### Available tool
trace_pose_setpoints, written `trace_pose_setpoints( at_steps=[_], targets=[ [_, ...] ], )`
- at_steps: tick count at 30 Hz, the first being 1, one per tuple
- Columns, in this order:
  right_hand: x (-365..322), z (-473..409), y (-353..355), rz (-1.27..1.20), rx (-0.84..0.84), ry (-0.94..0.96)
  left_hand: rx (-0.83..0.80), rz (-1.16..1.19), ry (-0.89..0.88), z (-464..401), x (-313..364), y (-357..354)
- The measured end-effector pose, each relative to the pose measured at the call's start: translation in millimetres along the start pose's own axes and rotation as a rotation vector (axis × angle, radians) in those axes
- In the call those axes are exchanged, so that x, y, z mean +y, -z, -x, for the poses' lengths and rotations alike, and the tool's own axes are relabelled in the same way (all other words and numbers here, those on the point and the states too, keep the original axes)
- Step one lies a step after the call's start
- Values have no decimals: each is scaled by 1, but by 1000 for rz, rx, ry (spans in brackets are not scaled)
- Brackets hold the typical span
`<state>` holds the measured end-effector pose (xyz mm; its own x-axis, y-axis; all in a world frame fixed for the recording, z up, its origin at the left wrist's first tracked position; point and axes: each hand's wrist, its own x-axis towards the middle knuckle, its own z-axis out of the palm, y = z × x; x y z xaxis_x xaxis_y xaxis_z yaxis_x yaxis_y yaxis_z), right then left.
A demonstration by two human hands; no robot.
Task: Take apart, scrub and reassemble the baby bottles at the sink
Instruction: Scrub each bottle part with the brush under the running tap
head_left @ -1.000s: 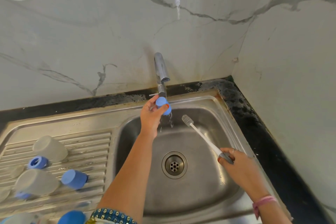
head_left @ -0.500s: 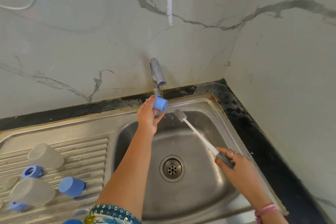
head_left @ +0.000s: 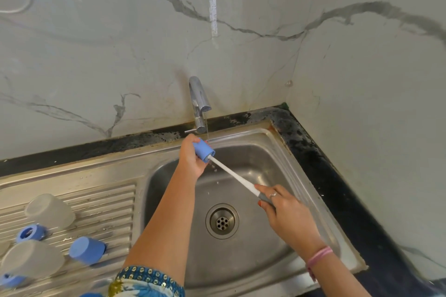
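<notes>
So I'm mid-scrub: left grip pinching a blue cap under the tap, right grip curled round the brush poking inside it, bottles clearly already apart, with other pieces off left of my left grip, reassembly not started.

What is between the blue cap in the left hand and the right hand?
In the head view, only the white brush shaft spans from the round blue plastic cap in the left hand to the right hand.
</notes>
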<state>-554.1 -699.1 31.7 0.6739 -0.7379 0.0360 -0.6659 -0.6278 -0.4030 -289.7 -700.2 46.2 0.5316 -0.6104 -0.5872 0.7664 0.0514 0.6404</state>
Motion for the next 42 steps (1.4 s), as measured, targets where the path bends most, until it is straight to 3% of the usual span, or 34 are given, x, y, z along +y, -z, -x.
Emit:
trace_pose_setpoints(
  at_steps=[1,4,6,7,9,11,13,15,17,19,22,25,28,31,35,37,39,41,42],
  targets=[
    [-4,-2,-1,-182,-58,-33,24,-1,-9,-2,2,-3],
    [-17,0,5,-1156,-321,-340,-22,116,-39,-2,9,-10],
    [-19,-1,11,-1396,-363,-440,-105,226,-47,-3,8,-14],
    [-20,-4,15,-1357,-339,-430,-117,210,-49,-6,6,-14],
    [-16,-12,18,-1012,-200,-333,-67,-8,-56,-13,3,-15],
    [-8,-20,22,-409,-97,-149,16,-226,-50,-17,3,-13],
    [-2,-22,19,105,-83,-42,11,-235,-22,-18,7,-12],
    [-4,-22,13,200,-55,28,-15,-196,16,-17,13,-14],
    [-11,-23,10,30,-63,71,-28,-115,37,-18,15,-19],
    [-14,-26,9,-304,-109,34,-12,30,30,-21,11,-19],
    [-9,-33,12,-604,-131,-49,-141,182,-10,-21,-1,-13],
    [-3,-37,11,-554,-88,-99,-76,-89,-6,-26,-4,-14],
    [0,-35,10,-315,-117,-85,64,-369,-55,-31,-3,-20],
    [0,-36,14,-158,-140,-25,67,-328,6,-30,0,-19],
    [-1,-46,28,-250,-187,-19,-28,0,56,-28,2,-17],
    [-5,-49,31,-525,-265,-95,-93,194,-17,-26,-3,-14],
    [-11,-46,34,-956,-395,-268,-210,420,-46,-24,-11,-12],
    [-14,-42,36,-1217,-483,-390,-225,383,-36,-23,-13,-12],
    [-14,-40,36,-1253,-498,-413,-174,228,-43,-26,-12,-11]
  ],
)
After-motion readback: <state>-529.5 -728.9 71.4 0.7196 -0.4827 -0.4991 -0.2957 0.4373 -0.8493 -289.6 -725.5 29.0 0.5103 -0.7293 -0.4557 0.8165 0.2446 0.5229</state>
